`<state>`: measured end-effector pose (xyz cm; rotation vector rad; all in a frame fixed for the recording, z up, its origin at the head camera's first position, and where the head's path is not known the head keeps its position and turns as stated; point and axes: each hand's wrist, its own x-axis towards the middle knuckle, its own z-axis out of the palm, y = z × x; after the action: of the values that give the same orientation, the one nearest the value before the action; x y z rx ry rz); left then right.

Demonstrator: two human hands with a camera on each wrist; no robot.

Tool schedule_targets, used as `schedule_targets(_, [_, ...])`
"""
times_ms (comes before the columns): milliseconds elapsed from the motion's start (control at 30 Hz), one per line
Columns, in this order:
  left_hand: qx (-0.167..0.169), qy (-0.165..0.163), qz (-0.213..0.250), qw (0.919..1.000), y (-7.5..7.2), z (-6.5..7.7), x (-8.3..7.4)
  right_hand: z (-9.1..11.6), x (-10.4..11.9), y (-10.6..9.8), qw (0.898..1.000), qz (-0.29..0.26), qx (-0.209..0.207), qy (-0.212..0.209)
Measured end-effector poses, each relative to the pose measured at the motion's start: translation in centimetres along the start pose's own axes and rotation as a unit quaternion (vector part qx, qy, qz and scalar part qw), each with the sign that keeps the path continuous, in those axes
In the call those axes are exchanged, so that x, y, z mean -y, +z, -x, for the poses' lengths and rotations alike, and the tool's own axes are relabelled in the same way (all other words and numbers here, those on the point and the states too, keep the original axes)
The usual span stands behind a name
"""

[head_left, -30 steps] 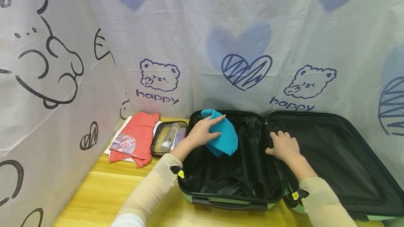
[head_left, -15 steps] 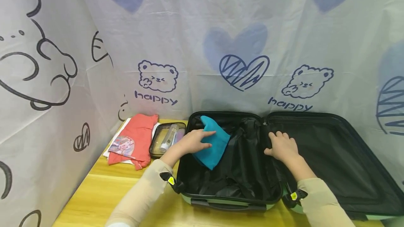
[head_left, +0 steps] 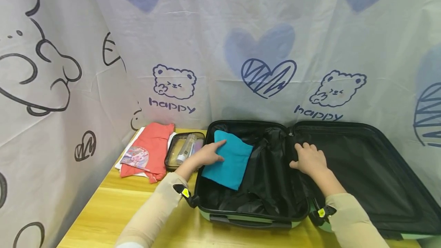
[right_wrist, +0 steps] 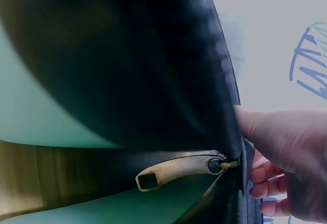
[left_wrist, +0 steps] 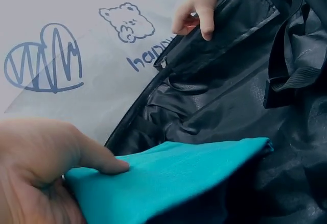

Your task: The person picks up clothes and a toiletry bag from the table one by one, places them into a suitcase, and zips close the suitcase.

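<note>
A folded turquoise cloth (head_left: pixel 234 160) lies in the left half of the open suitcase (head_left: pixel 253 223), against its left side. My left hand (head_left: pixel 206 154) pinches the cloth's left edge. In the left wrist view the thumb (left_wrist: pixel 104 160) presses on top of the turquoise fabric (left_wrist: pixel 168 178), while the other fingers are mostly hidden; the far edge stands up over a dark gap. My right hand (head_left: pixel 310 160) rests at the middle edge between the suitcase halves, fingers loosely bent. The right wrist view shows its fingers (right_wrist: pixel 268 185) beside the black rim, near a metal zipper pull (right_wrist: pixel 179 170).
Left of the suitcase stands a clear-topped toiletry pouch (head_left: pixel 172 163) with a bottle (head_left: pixel 186 150) inside. Further left, a coral garment (head_left: pixel 155 144) lies over white fabric on the wooden table (head_left: pixel 110 209). A printed curtain (head_left: pixel 220 49) hangs close behind the suitcase.
My left hand has drawn the turquoise cloth left and down into the suitcase, where it now lies flatter and more spread. The right hand stays at the middle edge.
</note>
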<state>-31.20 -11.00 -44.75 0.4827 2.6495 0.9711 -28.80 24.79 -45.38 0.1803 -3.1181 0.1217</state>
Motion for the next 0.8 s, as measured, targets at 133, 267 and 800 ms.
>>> schedule_targets(133, [-0.004, 0.014, 0.033, 0.9994, 0.0, -0.3, -0.2, -0.1, 0.1, 0.0, 1.0, 0.001, 0.003, 0.003])
schedule_targets(267, [0.001, 0.073, 0.078, 0.9943, -0.3, -0.2, -0.9, -0.1, 0.1, 0.0, 1.0, 0.002, 0.004, 0.002])
schedule_targets(800, [0.03, 0.009, 0.01, 0.9994, 0.6, -0.4, -0.2, 0.1, 0.1, -0.3, 1.0, -0.003, -0.001, 0.002])
